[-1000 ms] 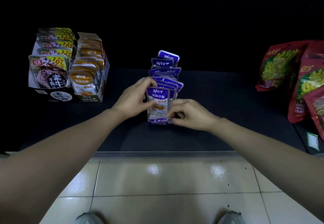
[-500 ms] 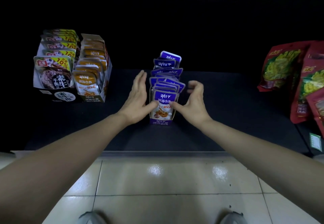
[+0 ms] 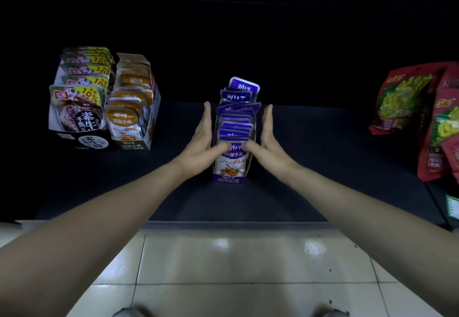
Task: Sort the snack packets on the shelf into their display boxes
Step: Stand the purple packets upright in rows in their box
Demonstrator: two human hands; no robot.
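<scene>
**Purple display box** [image 3: 229, 178]: narrow cardboard carton, open at the top, low front lip with print. It stands at the middle of the dark, matte shelf [image 3: 323, 167], its front lip toward the shelf's front edge.

**Contents:** a row of purple snack packets [image 3: 236, 128], flat glossy pouches with rounded corners, standing on edge one behind another. The rear packets stand higher and tilt unevenly. The front packet [image 3: 232, 161] shows a pale lower panel.

**Left hand** [image 3: 202, 146]: flat against the left side of the purple display box, fingers [image 3: 206, 118] straight and together, thumb on the front packet.

**Right hand** [image 3: 269, 142]: mirrored on the right side, fingers [image 3: 268, 118] straight, thumb on the same packet. Neither hand grips anything.

**Change:** half a second ago the right fingers were curled and stood clear of the row; they are now extended alongside it.

**Well left of the purple display box:** an orange display box [image 3: 151, 118] holding orange packets [image 3: 124, 123], touching a black display box [image 3: 74, 140] holding brown-and-yellow packets [image 3: 77, 108].

**Well right of it:** glossy red bags [image 3: 402, 98], crinkled, leaning upright.

**In front of it, below the shelf:** a pale, shiny tiled floor [image 3: 223, 267].
</scene>
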